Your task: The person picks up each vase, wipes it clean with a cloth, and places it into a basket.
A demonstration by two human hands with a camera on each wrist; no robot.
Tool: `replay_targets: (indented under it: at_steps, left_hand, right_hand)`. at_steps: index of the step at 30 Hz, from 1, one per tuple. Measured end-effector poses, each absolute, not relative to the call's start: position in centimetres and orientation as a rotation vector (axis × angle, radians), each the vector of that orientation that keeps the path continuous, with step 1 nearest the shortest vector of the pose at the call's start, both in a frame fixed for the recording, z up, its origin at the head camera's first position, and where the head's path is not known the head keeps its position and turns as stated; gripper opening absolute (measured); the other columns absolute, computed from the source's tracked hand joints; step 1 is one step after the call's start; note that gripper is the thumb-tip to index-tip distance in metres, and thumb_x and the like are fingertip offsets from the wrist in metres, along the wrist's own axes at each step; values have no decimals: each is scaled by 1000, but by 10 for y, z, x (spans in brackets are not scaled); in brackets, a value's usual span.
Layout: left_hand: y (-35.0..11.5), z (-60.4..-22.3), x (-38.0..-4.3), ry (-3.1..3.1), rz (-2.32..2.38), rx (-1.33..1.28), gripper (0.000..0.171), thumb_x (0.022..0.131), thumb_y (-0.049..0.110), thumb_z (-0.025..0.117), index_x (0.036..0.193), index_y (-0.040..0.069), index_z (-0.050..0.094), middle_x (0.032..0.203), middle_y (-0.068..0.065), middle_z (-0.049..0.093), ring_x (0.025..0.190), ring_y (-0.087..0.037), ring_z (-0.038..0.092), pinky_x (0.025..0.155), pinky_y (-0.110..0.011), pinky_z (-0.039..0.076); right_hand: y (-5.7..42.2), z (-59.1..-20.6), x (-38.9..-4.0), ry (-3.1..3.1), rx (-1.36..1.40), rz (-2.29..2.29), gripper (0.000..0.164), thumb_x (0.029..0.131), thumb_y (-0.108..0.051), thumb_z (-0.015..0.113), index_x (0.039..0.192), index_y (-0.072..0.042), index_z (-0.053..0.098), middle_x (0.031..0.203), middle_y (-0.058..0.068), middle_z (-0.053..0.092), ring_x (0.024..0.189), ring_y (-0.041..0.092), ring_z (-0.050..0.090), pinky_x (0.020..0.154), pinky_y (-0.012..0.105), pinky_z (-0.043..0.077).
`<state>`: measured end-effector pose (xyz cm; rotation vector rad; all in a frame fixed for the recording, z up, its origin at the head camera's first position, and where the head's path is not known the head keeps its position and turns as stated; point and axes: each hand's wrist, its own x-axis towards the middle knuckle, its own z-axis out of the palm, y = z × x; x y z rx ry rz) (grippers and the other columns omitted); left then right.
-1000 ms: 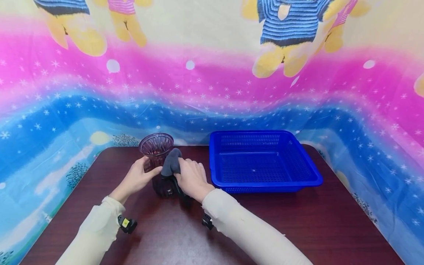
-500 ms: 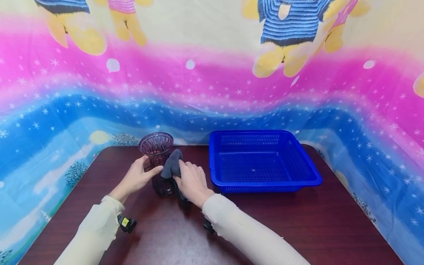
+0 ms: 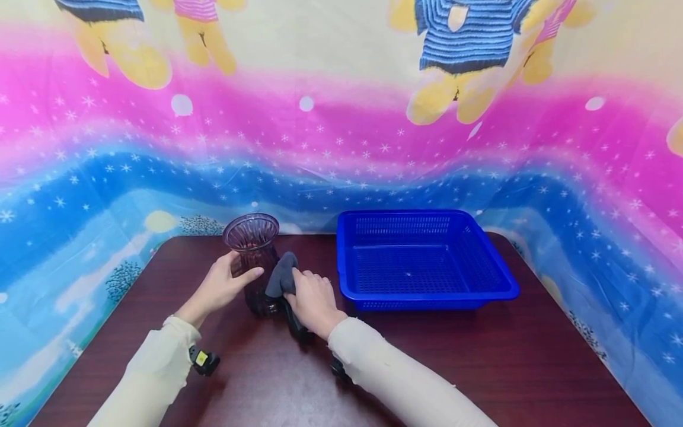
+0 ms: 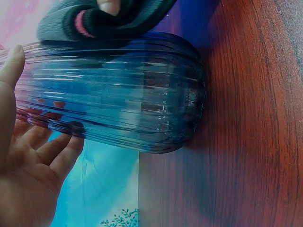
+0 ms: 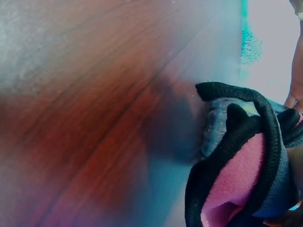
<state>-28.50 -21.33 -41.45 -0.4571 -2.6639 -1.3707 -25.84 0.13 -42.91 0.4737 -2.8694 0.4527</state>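
A purple ribbed glass vase (image 3: 253, 258) with a flared rim stands upright on the table. My left hand (image 3: 220, 286) grips its left side, thumb in front and fingers round the back; the left wrist view shows the vase (image 4: 118, 94) between them. In my right hand (image 3: 315, 299) is a bunched grey cloth (image 3: 283, 276), pressed against the vase's right side. The right wrist view shows the cloth's pink face (image 5: 236, 175) and black edging. Part of the vase's lower right side is hidden behind the cloth.
A blue perforated plastic basket (image 3: 347, 290) stands right of my right hand, with nothing seen inside it. The dark red wooden table (image 3: 256, 379) lies beneath everything. A printed fabric backdrop (image 3: 320, 142) hangs close behind the table and along both sides.
My right hand and the cloth have slid down the vase's right side and slightly to the right. The left hand and the vase look unmoved.
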Motion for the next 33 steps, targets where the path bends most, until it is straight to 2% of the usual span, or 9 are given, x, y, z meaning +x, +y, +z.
replay_targets:
  at_steps: [6,10,21,33]
  left_hand:
    - [-213,-415,-284,-2656,-1389,-457,59,99,29,67,142,-6,47,138,-30,59,128,-42,60,107,-54,51]
    - [-213,-414,-284,-2657,-1395,-454,59,99,29,67,142,-5,48,138,-30,59,128,-42,60,107,-54,50]
    - [-214,-415,-284,-2669,-1380,-452,61,99,31,66,144,-6,45,140,-31,57,130,-43,58,108,-56,49]
    - [-214,-415,-283,-2695,-1340,-435,70,100,35,64,151,-4,35,147,-34,49,137,-47,50,112,-59,44]
  right_hand:
    - [9,-441,-264,-2888,530,510,35,91,-33,75,118,-13,68,98,7,76,91,25,73,73,41,57]
    - [11,-447,-266,-2885,545,543,26,89,-31,77,107,-15,68,94,7,76,87,24,73,68,39,57]
    - [13,-455,-268,-2940,535,514,18,88,-31,78,94,-19,66,94,3,78,89,22,74,68,37,53]
    - [16,-463,-272,-2957,515,525,18,88,-33,77,91,-20,66,90,3,77,85,22,73,69,35,54]
